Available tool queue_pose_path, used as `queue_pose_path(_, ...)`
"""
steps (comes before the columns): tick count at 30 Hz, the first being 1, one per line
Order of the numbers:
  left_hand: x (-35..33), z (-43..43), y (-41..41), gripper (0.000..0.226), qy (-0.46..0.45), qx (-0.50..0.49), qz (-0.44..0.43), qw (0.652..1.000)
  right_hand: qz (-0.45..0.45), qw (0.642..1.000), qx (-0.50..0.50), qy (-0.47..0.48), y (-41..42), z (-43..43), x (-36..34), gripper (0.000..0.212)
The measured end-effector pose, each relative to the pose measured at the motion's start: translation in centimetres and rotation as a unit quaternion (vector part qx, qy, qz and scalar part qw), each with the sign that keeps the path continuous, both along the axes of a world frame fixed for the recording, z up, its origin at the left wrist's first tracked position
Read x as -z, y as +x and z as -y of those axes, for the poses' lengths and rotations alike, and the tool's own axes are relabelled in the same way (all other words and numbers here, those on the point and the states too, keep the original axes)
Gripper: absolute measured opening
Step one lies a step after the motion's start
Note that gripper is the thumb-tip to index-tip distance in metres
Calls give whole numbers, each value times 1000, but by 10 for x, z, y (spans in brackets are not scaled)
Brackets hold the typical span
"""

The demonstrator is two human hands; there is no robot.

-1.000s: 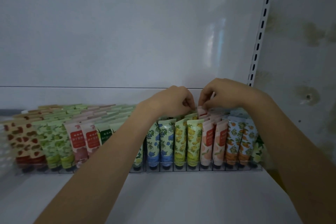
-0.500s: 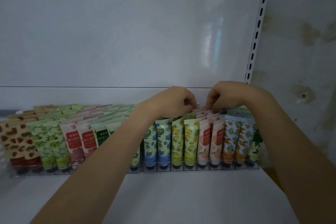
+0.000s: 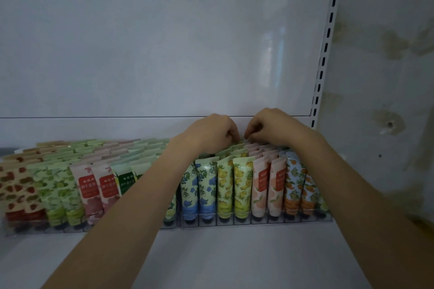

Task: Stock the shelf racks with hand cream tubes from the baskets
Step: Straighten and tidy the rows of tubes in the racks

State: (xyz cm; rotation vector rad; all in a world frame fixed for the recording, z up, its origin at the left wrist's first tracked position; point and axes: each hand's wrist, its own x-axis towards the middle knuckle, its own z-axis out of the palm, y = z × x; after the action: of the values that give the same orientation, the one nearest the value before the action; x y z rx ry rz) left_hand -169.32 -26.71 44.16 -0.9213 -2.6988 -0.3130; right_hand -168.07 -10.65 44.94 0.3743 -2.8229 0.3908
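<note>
I see left hand [image 3: 211, 134] & right hand [image 3: 274, 126] curled over back tubes [image 3: 258, 149]; real grip I cannot tell. Tubes prob. light, squashy: pinch flat crimp.

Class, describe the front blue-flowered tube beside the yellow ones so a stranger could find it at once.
On the white shelf, a clear rack holds upright tubes. Near the middle of its front row stand two alike; the blue-flowered tube wanted is the one beside the yellow fruit-print tube. Blue blossoms and a blue base set it apart from that neighbour.
</note>
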Motion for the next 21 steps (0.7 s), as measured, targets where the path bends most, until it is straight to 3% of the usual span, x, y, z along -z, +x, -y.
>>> queue_pose_path(8,1,1,-3,35,4,15,6,1000,-2,1000,30,10,0,7,3,14)
queue_pose_path(12,0,3,-4,33,24,26,0,999,-16,999,24,-32,7,-7,-11,15)
queue_pose_path(21,1,-4,-2,33,10,62,10,998,50,997,57,-12,9,-16,-10,12)
